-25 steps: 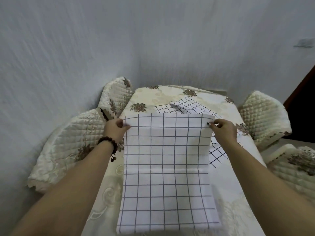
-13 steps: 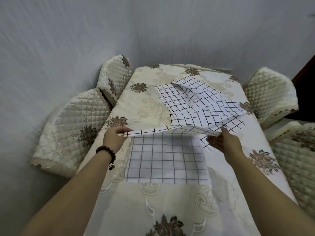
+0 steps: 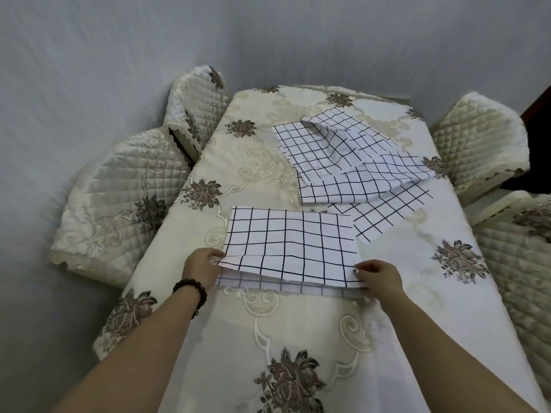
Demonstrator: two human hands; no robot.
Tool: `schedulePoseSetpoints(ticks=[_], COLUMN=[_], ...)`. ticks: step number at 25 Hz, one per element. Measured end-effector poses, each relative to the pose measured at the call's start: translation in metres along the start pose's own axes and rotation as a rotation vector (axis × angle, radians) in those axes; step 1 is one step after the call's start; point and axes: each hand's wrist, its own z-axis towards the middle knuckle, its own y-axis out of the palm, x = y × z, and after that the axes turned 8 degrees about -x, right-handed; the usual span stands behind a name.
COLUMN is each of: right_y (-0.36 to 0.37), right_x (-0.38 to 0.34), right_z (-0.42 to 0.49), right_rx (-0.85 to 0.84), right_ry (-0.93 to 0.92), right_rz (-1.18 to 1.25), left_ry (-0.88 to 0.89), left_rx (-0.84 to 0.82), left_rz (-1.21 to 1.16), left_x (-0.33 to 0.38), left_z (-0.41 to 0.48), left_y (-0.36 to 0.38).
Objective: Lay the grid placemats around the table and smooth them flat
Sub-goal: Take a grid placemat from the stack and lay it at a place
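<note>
A single camera, worn on the person's head, gives the only view. It looks forward and steeply down from above the near end of the table (image 3: 298, 323), whose top runs from the bottom edge up to the upper middle of the frame. The lens is wide, so the table's long sides bow outward and the wall (image 3: 268, 40) fills the upper third. Both forearms enter from the lower corners. The left hand (image 3: 202, 263) and right hand (image 3: 380, 275) sit close to the camera, just below the frame's centre, at the near placemat (image 3: 289, 245). Quilted chairs (image 3: 119, 198) are cut off at the left and right edges.
</note>
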Motion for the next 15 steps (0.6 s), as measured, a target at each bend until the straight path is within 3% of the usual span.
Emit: schedulePoseSetpoints(ticks=[2,5,10,15], right_y=[0.0,-0.006,-0.012,-0.001], right_x=[0.003,0.003,-0.008,-0.021], right_z=[0.001,0.006,0.024,0.03], right_rx=[0.007,0.045,0.063,-0.059], right_ry=[0.011,-0.003,0.085,0.239], right_rz=[-0.028,-0.025,0.082,0.1], left_ry=[-0.025,-0.064,-0.297,-0.345], left_rx=[-0.04,0.039,0.068,-0.021], left_rz=[-0.003,-0.111,-0.612,-0.501], left_x=[-0.006,-0.012,-0.004,-0.002], left_z=[0.003,0.009,0.03,0.042], left_y=[-0.001,-0.005,-0.011,-0.006])
